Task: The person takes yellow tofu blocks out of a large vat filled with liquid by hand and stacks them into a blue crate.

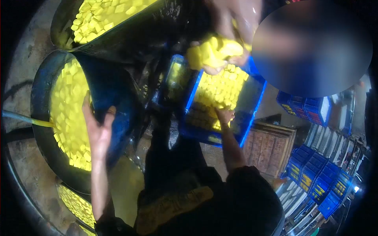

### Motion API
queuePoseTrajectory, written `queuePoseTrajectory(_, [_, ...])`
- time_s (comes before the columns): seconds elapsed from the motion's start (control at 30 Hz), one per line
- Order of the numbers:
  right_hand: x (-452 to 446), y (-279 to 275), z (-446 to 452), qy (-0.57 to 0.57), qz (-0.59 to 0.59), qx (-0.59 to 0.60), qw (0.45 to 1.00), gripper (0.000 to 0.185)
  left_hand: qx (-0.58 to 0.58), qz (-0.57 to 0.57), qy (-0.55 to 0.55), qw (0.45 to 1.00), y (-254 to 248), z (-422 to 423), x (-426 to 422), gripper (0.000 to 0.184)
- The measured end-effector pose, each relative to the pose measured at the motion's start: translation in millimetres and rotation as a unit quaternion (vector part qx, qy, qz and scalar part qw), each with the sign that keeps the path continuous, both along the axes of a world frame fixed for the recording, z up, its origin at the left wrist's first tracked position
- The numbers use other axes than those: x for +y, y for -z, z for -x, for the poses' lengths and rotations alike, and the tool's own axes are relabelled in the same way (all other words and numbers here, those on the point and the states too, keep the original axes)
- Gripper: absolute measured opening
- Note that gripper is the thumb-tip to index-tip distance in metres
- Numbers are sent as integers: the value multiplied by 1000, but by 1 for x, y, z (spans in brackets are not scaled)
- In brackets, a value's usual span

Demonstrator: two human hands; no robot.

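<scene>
My left hand point(99, 131) is at the rim of a dark round vat point(122, 114), fingers spread, with nothing seen in it. Yellow blocks point(69, 114) lie in liquid inside that vat. My right hand point(224, 115) reaches into a blue crate point(252, 112), its fingers at rows of yellow pieces point(220, 88); they are too small and dim to tell what they grip. Above the crate's far end, a co-worker's hands point(236, 23) hold a clump of yellow blocks point(214, 51).
Another vat of yellow blocks point(98, 17) stands at the upper left, and more yellow pieces point(76, 202) show at the lower left. A hose point(27, 118) runs into the near vat. Wooden boards point(267, 151) and stacked blue crates point(319, 173) are on the right.
</scene>
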State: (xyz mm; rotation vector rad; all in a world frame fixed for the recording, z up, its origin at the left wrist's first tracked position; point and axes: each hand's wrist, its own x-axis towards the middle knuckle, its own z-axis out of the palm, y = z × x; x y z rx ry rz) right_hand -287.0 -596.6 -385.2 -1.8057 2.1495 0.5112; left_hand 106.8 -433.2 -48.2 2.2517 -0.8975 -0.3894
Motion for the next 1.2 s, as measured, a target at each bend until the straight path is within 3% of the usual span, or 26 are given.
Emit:
queuePoseTrajectory(0.07, [34,43,4,71,-29,22,997,88,29,0,-34,999,-5,7,-6,71])
queuePoseTrajectory(0.13, [43,59,5,48,-10,7,999,87,44,-2,-42,998,-7,4,-7,72])
queuePoseTrajectory(0.17, [42,65,12,26,-10,6,1000,85,130,46,-40,990,-8,0,-2,77])
queuePoseTrajectory(0.27, [38,66,22,-44,-26,1,999,74,247,114,-53,961,-17,-20,20,81])
queuePoseTrajectory(0.33, [34,62,34,-84,-76,-11,993,63,237,179,-22,955,-22,-46,43,81])
queuePoseTrajectory(0.47, [-1,13,16,-168,-153,-69,971,43,133,143,-132,972,-49,-111,93,73])
queuePoseTrajectory(0.5, [-7,-17,-10,-186,-125,-144,964,38,91,118,-150,977,-45,-127,112,65])
queuePoseTrajectory(0.53, [-13,-50,-39,-200,-71,-262,941,33,134,118,-134,975,-38,-142,131,58])
queuePoseTrajectory(0.57, [-13,-97,-84,-219,-6,-411,885,28,177,118,-117,970,-25,-154,149,51])
queuePoseTrajectory(0.6, [-1,-162,-149,-172,38,-611,772,16,206,137,-85,965,-1,-158,165,43])
queuePoseTrajectory(0.63, [14,-230,-208,-209,23,-665,716,13,235,155,-51,958,23,-160,178,36])
queuePoseTrajectory(0.67, [33,-289,-263,-242,8,-714,657,10,252,17,-50,966,46,-161,182,27])
queuePoseTrajectory(0.7, [52,-326,-305,-278,-16,-685,674,16,200,-129,-42,970,43,-144,173,29])
queuePoseTrajectory(0.73, [70,-370,-345,-451,6,-601,660,21,228,-152,37,961,71,-138,182,36])
queuePoseTrajectory(0.77, [84,-380,-384,-540,-32,-568,620,24,200,-244,70,946,73,-121,180,45])
queuePoseTrajectory(0.8, [108,-386,-420,-531,-122,-541,640,20,183,-292,107,933,102,-108,187,50])
queuePoseTrajectory(0.83, [113,-352,-461,-672,-116,-476,555,24,160,-289,154,931,98,-105,192,47])
queuePoseTrajectory(0.87, [124,-317,-490,-708,-158,-396,563,25,93,-295,192,931,120,-100,199,42])
queuePoseTrajectory(0.9, [137,-288,-512,-737,-198,-313,565,26,146,-307,137,931,108,-94,191,36])
queuePoseTrajectory(0.93, [149,-271,-528,-784,-166,-218,556,28,145,-300,130,934,113,-89,193,36])
queuePoseTrajectory(0.97, [162,-254,-544,-827,-134,-123,532,30,56,-299,146,941,125,-86,196,29])
queuePoseTrajectory(1.0, [170,-233,-552,-843,-115,-61,522,31,-35,-296,158,941,136,-87,202,24])
queuePoseTrajectory(1.03, [176,-220,-554,-844,-112,-27,523,32,-36,-292,148,944,141,-89,210,24])
queuePoseTrajectory(1.13, [188,-214,-557,-823,-141,16,549,36,-36,-243,204,948,174,-104,228,24])
queuePoseTrajectory(1.17, [188,-217,-559,-812,-157,20,562,37,119,-74,172,975,205,-114,235,22])
queuePoseTrajectory(1.2, [186,-218,-563,-799,-176,20,574,38,266,100,134,949,209,-122,239,21])
